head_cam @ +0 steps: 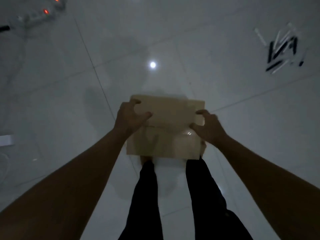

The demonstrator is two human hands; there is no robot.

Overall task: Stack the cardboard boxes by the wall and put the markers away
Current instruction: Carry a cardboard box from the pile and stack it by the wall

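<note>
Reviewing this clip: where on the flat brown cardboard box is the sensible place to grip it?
On its two short side edges, one hand from each side. The flat brown cardboard box lies wide and level, and the left hand and right hand already clamp those edges.

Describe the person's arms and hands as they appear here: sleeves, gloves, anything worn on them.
Both forearms are bare as far as the frame shows, with no sleeve in view. The left hand and right hand wear no gloves. No watch, bracelet or ring can be made out, though the picture is dim and blurred. Below, the legs are in dark trousers.
</note>
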